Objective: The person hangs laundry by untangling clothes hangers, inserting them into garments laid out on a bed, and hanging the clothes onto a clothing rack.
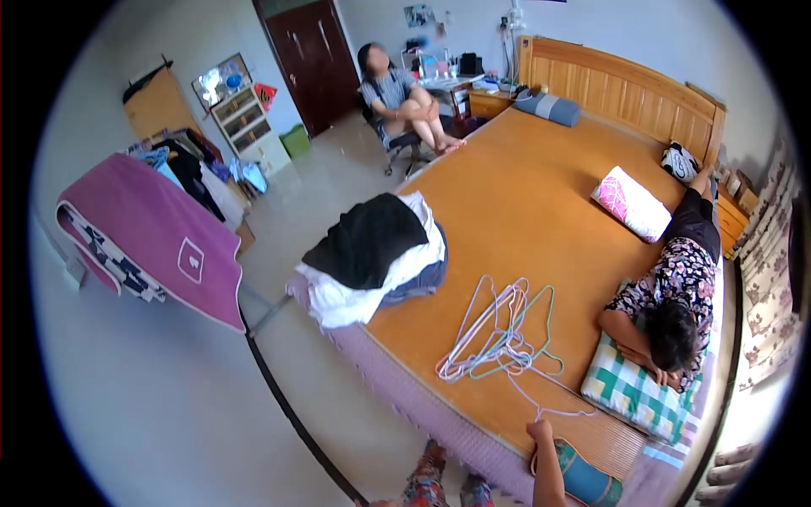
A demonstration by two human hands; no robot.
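Observation:
My right hand (540, 431) is closed at the hook end of a pale lilac clothes hanger (568, 413) near the bed's front edge. Its wire reaches back towards a tangled pile of hangers (498, 338) in white, pink, lilac and green, lying on the mat. A blue-green rolled pillow (590, 477) lies beside my right forearm. Only a sliver of skin, apparently my left hand (378, 504), shows at the bottom edge; its fingers are hidden. Left of the hangers sits a stack of folded clothes, with a black garment (372, 239) over a white one (338, 297).
One person (676, 313) lies along the bed's right side on a checked green pillow (638, 389). Another person (401, 101) sits on a chair beyond the bed (507, 203). A purple blanket (160, 228) hangs on a rack at left.

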